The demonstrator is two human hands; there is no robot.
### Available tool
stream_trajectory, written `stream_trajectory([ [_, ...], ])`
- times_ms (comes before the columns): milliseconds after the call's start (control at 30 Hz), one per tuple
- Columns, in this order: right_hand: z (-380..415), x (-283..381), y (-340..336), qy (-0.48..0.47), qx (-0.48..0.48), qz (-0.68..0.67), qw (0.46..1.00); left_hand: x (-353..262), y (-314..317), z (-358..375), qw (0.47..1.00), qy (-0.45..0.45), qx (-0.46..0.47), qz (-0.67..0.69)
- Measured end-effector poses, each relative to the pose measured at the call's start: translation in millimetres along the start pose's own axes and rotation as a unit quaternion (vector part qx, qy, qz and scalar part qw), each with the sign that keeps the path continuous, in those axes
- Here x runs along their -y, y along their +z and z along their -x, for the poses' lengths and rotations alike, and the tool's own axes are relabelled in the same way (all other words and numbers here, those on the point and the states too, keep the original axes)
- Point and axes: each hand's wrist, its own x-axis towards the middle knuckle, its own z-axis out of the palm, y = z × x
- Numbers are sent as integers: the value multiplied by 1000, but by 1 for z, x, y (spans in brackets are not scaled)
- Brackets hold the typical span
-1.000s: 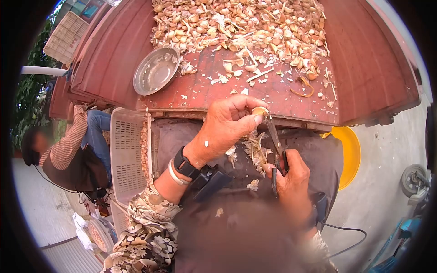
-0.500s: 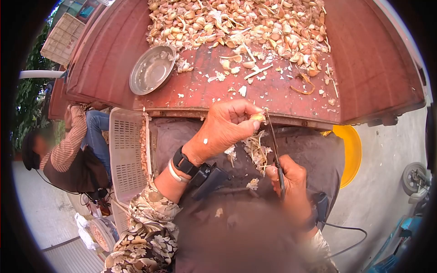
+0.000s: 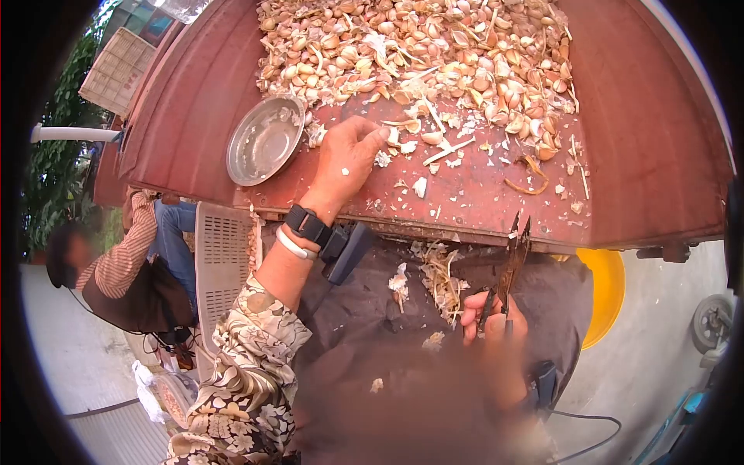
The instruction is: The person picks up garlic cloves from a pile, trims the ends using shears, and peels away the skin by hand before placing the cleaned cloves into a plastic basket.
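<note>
Having left the lap, the left hand (image 3: pixel 346 159) now reaches, fingers bunched, among loose pale garlic cloves (image 3: pixel 418 54) beside the round steel bowl (image 3: pixel 265 140); best pinch one clove cleanly while the right hand (image 3: pixel 488 322) grips the open dark scissors (image 3: pixel 508 263).

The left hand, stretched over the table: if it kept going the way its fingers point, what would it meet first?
Probably the loose garlic scraps right at the left hand's fingertips, then the garlic pile beyond.

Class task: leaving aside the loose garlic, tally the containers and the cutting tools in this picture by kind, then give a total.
Metal bowl: 1
White slatted crate: 1
Yellow tub: 1
Scissors, in the right hand: 1
Total: 4
</note>
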Motion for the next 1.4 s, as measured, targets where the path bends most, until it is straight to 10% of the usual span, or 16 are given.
stream_trajectory([
  [133, 0, 1, 1, -7, 7, 9, 1000, 8, 18, -20, 953, 155, -35, -259],
  [267, 0, -2, 0, -8, 7, 38, 999, 8, 14, -16, 985, 87, 22, -149],
  [367, -1, -2, 4, -1, -10, 89, 996, -17, 5, 12, 973, -79, 86, 200],
  [733, 4, 4, 17, -74, -13, 311, 947, -53, 46, 129, 868, -63, 87, 484],
  [1133, 6, 2, 9, -82, 40, 242, 966, -35, 50, 132, 813, -64, 126, 565],
  [1233, 6, 14, 11, 138, 43, 48, 988, -33, 45, 134, 771, -89, 185, 603],
  [1400, 0, 9, 6, 10, -56, -36, 998, -31, 49, 149, 787, -126, 205, 568],
])
